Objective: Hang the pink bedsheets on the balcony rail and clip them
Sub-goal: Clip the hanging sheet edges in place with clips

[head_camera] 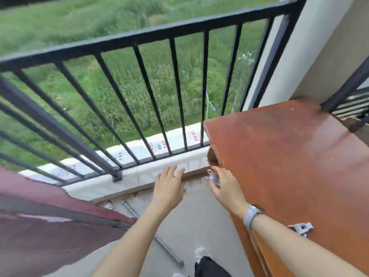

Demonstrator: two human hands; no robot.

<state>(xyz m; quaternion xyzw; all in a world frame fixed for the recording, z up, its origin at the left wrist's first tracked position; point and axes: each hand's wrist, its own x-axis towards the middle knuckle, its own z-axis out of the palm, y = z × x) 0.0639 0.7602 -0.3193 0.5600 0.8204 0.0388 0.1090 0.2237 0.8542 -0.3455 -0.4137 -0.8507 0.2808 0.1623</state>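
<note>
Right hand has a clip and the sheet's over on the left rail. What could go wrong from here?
1. The clip sits only at the right hand's fingertips; it could slip to the floor or through the railing.
2. The pink sheet shows no clip in view, so wind may pull it off.
3. A pipe on the floor is a trip hazard.

Pink bedsheet (pixel 50 226) draped lower left; clear clip (pixel 212 177) in hand.

Daylit concrete balcony floor (pixel 201 220), red-brown wooden cabinet (pixel 289 160), green field (pixel 99 27) beyond.
</note>
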